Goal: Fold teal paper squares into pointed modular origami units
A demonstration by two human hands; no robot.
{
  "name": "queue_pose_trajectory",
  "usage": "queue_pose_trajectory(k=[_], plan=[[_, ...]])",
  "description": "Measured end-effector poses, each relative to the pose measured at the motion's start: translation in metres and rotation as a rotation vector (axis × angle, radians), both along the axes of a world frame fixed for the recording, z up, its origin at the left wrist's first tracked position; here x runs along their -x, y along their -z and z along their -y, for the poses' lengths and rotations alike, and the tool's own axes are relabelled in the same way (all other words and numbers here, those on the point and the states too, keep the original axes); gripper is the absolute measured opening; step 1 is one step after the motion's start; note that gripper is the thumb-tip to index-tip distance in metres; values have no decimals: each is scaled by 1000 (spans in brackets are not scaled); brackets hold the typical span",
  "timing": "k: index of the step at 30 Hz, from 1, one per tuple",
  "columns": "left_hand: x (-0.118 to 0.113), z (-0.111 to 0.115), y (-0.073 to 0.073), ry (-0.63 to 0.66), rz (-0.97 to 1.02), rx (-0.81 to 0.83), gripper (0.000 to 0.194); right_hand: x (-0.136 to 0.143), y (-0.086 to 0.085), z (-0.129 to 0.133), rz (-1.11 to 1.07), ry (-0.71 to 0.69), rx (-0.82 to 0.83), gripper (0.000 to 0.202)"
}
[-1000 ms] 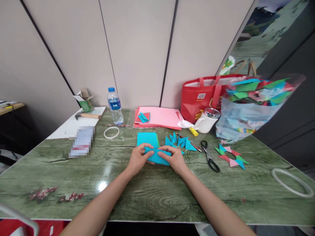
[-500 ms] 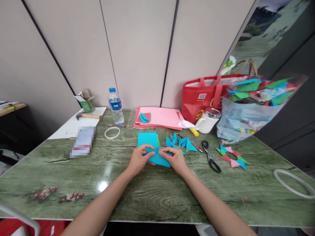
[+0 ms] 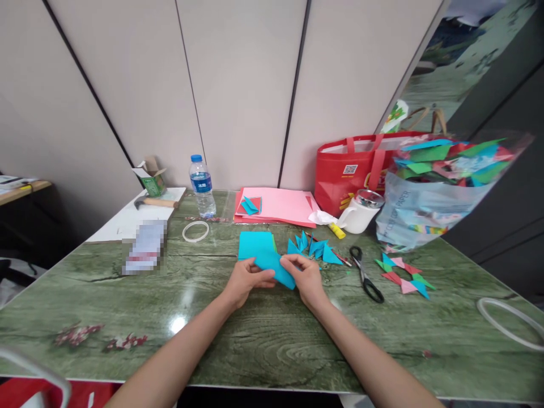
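Between my hands is a piece of blue paper (image 3: 274, 265), tilted above the table. My left hand (image 3: 247, 282) is closed on its left edge, thumb in front. The fingers of my right hand (image 3: 305, 276) pinch its right side. Just behind lies a stack of blue paper squares (image 3: 255, 242) with a green edge showing. To the right of the stack sit several folded blue paper pieces (image 3: 317, 248). Scissors (image 3: 365, 275) with black handles lie beyond my right hand, beside a ring of coloured folded paper (image 3: 406, 274).
Pink and red sheets (image 3: 284, 204) lie at the back, near a water bottle (image 3: 202, 187). A white mug (image 3: 360, 212), a yellow glue stick (image 3: 337, 230), a red bag (image 3: 340, 164) and a plastic bag of folded paper (image 3: 433, 198) stand right. A hammer (image 3: 155, 202) lies left.
The blue paper has been lifted and turned between my hands. My left thumb has moved off its upper edge, and my right hand has shifted slightly right. The view has moved a little.
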State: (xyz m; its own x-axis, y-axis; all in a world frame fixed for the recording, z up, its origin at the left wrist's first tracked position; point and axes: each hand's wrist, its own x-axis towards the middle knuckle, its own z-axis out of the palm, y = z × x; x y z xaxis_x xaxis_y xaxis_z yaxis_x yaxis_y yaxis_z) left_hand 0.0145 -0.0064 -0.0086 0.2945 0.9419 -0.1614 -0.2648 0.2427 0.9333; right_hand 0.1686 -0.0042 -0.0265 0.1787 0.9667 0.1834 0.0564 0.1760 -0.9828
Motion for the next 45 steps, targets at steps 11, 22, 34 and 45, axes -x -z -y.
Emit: queue_pose_trajectory(k=[11,22,34,45], plan=[[-2,1,2,-40,-53,-65,28,4,-3,5,21,23,-17,17],[8,-6,-5,-16,-90,-27,27,-6,-9,1,79,-41,-18,19],[10,-6,-5,-18,-43,12,36,-8,-12,0,130,-80,-21,19],[11,-6,-9,163,-62,-52,52,-10,-9,-2,172,-170,22,22]])
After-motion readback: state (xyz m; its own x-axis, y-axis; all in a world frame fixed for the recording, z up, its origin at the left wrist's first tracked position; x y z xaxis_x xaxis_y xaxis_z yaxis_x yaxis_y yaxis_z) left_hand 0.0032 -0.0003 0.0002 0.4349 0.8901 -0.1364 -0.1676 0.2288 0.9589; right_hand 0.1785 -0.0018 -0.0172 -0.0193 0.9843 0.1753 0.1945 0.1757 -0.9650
